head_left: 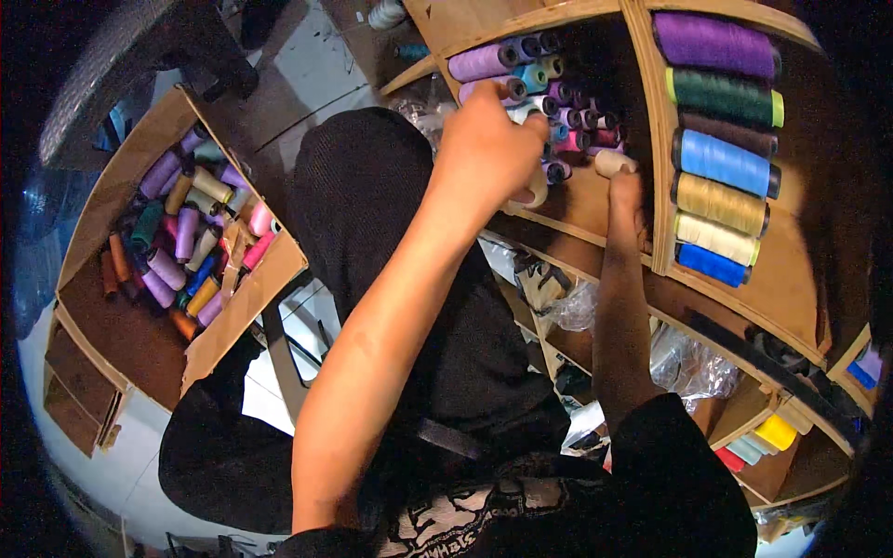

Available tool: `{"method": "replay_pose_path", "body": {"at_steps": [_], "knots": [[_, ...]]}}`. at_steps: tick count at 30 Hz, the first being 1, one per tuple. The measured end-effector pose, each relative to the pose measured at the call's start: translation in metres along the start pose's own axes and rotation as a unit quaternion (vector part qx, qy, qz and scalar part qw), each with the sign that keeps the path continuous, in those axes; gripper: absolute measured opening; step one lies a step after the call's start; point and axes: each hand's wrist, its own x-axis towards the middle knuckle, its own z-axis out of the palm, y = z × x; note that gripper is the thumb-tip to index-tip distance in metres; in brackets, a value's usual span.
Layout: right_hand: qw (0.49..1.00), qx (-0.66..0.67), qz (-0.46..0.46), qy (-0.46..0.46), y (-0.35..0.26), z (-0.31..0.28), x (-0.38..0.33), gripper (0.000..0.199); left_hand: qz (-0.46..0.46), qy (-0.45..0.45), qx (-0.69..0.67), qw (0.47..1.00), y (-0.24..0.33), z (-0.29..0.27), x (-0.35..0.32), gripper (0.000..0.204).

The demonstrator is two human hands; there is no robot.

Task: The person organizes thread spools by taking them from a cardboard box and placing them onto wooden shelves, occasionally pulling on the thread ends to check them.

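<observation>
My left hand [488, 139] reaches into a shelf compartment, fingers curled at the front of a stack of thread spools. Between its thumb and fingers shows a pale spool [519, 112]; part of it is hidden by the hand. Just under the palm is a cream spool [533, 190], and I cannot tell whether the hand touches it. Farther right, my right hand [627, 195] is closed on a beige thread spool [611, 164] lying on its side over the compartment's wooden floor. The stacked lilac [482, 63], blue, pink and purple spools lie with their ends facing me.
An open cardboard box [246, 298] of mixed spools stands at the left. Right of a wooden divider [661, 186], larger spools lie in a column, a purple one [716, 45] at the top. Clear plastic bags [688, 358] and lower shelves sit below. My dark-clothed knee [363, 177] is beside the shelf.
</observation>
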Motion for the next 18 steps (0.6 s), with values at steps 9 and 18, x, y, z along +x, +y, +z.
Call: {"method": "replay_pose_path", "body": {"at_steps": [9,18], "knots": [[0.996,-0.043,0.076,-0.035,-0.043,0.024,0.011,0.028,0.027,0.052,0.048,0.997,-0.016,0.002,0.007,0.043],[0.986,-0.088,0.137,-0.046,-0.069,0.009,0.007,0.028,0.036,0.044,0.040,0.998,-0.014,0.003,0.008,0.045]]}}
